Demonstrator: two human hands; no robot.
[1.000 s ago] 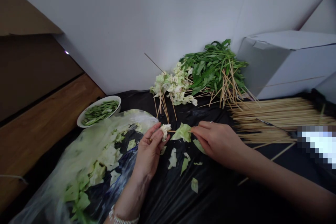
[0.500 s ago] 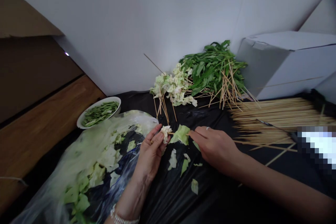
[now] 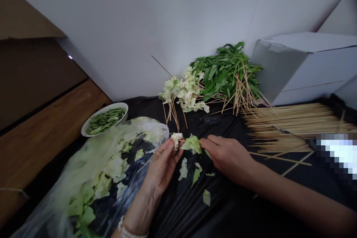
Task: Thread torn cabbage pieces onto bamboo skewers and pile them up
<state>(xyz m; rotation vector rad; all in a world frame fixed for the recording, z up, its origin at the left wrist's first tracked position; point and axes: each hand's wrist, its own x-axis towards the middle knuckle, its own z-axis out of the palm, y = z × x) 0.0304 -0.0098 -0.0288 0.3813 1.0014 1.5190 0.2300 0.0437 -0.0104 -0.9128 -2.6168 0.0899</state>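
Between my hands a wooden skewer (image 3: 181, 141) runs crosswise with cabbage on it. My left hand (image 3: 164, 160) pinches a pale, crumpled cabbage piece (image 3: 176, 139) at the skewer's left end. A flatter light-green cabbage leaf (image 3: 192, 144) sits on the stick nearer my right hand (image 3: 225, 156), which is closed around the skewer just right of that leaf. Most of the skewer's right part is hidden by my right fingers. Below, loose cabbage scraps (image 3: 183, 169) lie on the black plastic sheet (image 3: 178, 208).
To the left, a clear plastic bag (image 3: 75, 171) holds cabbage leaves, with a white bowl (image 3: 126, 113) of cut green vegetables behind. Skewered cabbage (image 3: 185, 89) and leafy greens (image 3: 223, 70) lie by the wall. Bare skewers (image 3: 290, 126) spread at right before a white box (image 3: 312, 70).
My left fingers have curled closer around the pale cabbage piece, with the upper fingers no longer stretched out. My right hand has hardly moved.
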